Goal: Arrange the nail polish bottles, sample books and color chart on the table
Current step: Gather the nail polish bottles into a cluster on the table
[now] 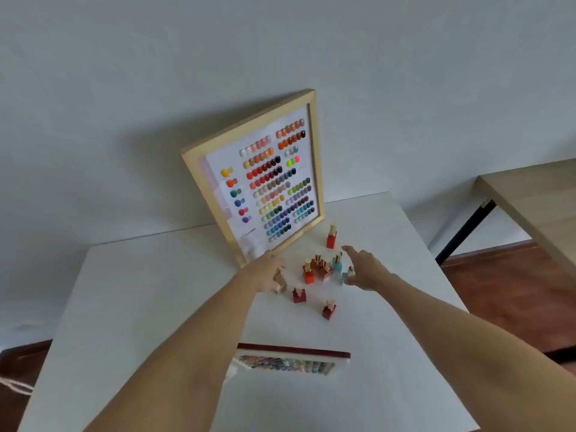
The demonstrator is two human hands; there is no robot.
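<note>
Nearest the camera, a sample book (pixel 291 360) lies flat on the white table (pixel 124 307), its dark red edge turned away and rows of small colour swatches showing on the open face. Both bare forearms reach over it toward the far half of the table.

Left hand (pixel 265 272) sits at the lower corner of the framed color chart (pixel 258 179), fingers curled down onto a beige nail polish bottle (pixel 280 280) that shows just beneath them; the blur makes it hard to tell whether the bottle is actually gripped or only touched. Right hand (pixel 363 269) is spread, index finger stretched forward, with a teal bottle (pixel 345 277) pressed against the thumb side (again, a real grasp cannot be confirmed).

Between the two hands stands a tight cluster: an orange-red bottle (pixel 308 272), two darker ones close behind it (pixel 322 266), and a light blue bottle (pixel 337 262) just beside the right fingers. One red bottle (pixel 331 236) stands alone farther back, near the chart's right corner. Two dark red bottles stand nearer the camera, one (pixel 298 294) below the left hand, the other (pixel 328 310) a little to its right.

Wooden-framed, the chart leans upright against the wall, its lower edge resting on the table, rows of colour tips filling its white panel. A second wooden table (pixel 530 198) stands apart to the right.
</note>
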